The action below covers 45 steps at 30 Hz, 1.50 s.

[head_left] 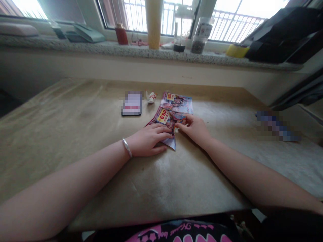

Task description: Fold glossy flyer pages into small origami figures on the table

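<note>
A colourful printed leaflet with a yellow price box and red digits lies on the table in front of me. My left hand, with a silver bangle at the wrist, rests flat across its lower part, fingers stretched out. Thumb and fingers of my right hand pinch the leaflet's right side, where the paper looks lifted and bent. Whether it is folded or torn there I cannot tell. Just beyond it lies a second printed sheet with a similar price box, partly overlapped by the first.
A blurred-out phone and a crumpled scrap of paper lie left of the sheets. Far right on the table is a pixelated blue item. Bottles and a clear jar line the windowsill behind.
</note>
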{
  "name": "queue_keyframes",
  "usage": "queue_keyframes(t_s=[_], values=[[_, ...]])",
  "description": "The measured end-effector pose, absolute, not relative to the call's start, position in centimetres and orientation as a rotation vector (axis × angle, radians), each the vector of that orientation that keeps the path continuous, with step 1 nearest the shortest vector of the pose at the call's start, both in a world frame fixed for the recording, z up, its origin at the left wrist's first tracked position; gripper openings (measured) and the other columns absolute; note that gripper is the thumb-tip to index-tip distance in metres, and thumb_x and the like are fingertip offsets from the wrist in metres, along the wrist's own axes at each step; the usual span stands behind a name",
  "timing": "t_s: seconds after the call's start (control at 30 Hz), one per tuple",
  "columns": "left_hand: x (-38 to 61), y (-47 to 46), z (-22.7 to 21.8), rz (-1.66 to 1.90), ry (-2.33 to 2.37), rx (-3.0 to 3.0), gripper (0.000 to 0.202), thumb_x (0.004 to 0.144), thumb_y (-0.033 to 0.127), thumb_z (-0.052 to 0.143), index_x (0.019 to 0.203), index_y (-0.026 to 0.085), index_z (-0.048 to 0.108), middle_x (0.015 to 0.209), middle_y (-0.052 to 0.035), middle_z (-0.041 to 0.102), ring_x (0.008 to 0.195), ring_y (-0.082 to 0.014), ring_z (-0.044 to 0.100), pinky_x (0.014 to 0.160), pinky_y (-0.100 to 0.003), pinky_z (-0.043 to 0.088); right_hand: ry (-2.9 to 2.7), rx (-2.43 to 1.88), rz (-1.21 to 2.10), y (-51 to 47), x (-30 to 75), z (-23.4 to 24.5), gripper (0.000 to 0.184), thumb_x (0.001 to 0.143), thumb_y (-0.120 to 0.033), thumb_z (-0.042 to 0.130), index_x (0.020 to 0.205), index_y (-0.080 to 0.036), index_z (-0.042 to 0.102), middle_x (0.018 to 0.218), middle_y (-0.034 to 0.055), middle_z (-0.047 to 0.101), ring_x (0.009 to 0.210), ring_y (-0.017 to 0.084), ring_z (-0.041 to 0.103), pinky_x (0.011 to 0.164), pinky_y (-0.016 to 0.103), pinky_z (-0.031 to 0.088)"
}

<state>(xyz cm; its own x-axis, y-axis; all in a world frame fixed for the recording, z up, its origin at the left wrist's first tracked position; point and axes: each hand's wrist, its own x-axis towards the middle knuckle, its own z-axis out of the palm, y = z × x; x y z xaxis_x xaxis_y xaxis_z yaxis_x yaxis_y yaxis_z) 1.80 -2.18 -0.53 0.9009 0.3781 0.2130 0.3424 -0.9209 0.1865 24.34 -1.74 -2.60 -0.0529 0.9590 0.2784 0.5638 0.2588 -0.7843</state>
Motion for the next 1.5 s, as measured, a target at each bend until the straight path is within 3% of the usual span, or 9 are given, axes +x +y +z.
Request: queue_keyframes(t_s=[0.37,0.67,0.8,0.9,1.03,1.33,1.5], values=[[1.7,-1.9,-0.7,0.403,0.531,2.884,0.038,0.087,0.032,0.055,0.123,0.022,0.057,0.130,-0.0103,0.055,0.121,-0.0255,0.049,0.105,-0.044,0.040,-1.850,-1.500,0.480,-2.4,23.9,-2.3,0.024,0.073,-0.035,0.064,0.061,-0.020,0.049,0.060,-0.0023,0.057,0.058,0.013,0.052,0.053,0.024,0.038],[1.9,-2.1,-0.7,0.481,0.643,2.770,0.027,0.084,0.031,0.057,0.107,0.017,0.056,0.113,-0.0106,0.057,0.108,-0.0228,0.054,0.098,-0.041,0.045,-1.860,-1.526,0.508,-2.4,24.0,-2.8,0.025,0.073,-0.037,0.065,0.061,-0.020,0.051,0.061,-0.0017,0.059,0.058,0.014,0.053,0.055,0.026,0.039],[1.8,-2.0,-1.2,0.643,0.698,2.797,0.047,0.081,0.032,0.061,0.124,0.016,0.047,0.123,-0.0142,0.050,0.121,-0.0272,0.045,0.106,-0.046,0.040,-1.846,-1.461,0.521,-2.5,23.9,-2.7,0.021,0.074,-0.034,0.065,0.063,-0.020,0.054,0.064,-0.0012,0.061,0.059,0.014,0.054,0.054,0.025,0.039],[1.7,-1.8,-1.5,0.777,0.705,2.826,0.075,0.080,0.032,0.063,0.142,0.015,0.025,0.139,-0.0195,0.035,0.135,-0.0318,0.031,0.111,-0.050,0.034,-1.874,-1.379,0.481,-2.8,23.7,-2.3,0.018,0.076,-0.030,0.064,0.064,-0.020,0.055,0.065,-0.0014,0.062,0.060,0.013,0.054,0.056,0.025,0.040],[1.7,-1.6,-1.5,0.848,0.644,2.887,0.091,0.077,0.031,0.064,0.148,0.015,0.010,0.149,-0.0211,0.023,0.141,-0.0346,0.019,0.115,-0.053,0.026,-1.918,-1.328,0.419,-3.4,23.4,-1.8,0.017,0.078,-0.030,0.063,0.065,-0.021,0.056,0.065,-0.0011,0.062,0.061,0.014,0.055,0.057,0.025,0.041],[1.9,-2.0,-1.0,0.989,0.734,2.968,0.094,0.077,0.041,0.064,0.148,0.013,0.008,0.143,-0.0192,0.036,0.140,-0.0358,0.023,0.114,-0.051,0.028,-2.004,-1.189,0.362,-4.4,22.9,-1.4,0.011,0.083,-0.028,0.058,0.076,-0.020,0.063,0.079,0.0018,0.068,0.065,0.014,0.057,0.058,0.026,0.046],[2.0,-2.1,-1.0,1.076,0.805,2.985,0.098,0.075,0.044,0.065,0.149,0.015,0.007,0.135,-0.0171,0.045,0.130,-0.0339,0.040,0.116,-0.055,0.019,-1.933,-1.179,0.432,-4.4,23.1,-1.7,0.012,0.083,-0.027,0.059,0.087,-0.021,0.069,0.083,0.0025,0.072,0.068,0.014,0.062,0.060,0.027,0.050]])
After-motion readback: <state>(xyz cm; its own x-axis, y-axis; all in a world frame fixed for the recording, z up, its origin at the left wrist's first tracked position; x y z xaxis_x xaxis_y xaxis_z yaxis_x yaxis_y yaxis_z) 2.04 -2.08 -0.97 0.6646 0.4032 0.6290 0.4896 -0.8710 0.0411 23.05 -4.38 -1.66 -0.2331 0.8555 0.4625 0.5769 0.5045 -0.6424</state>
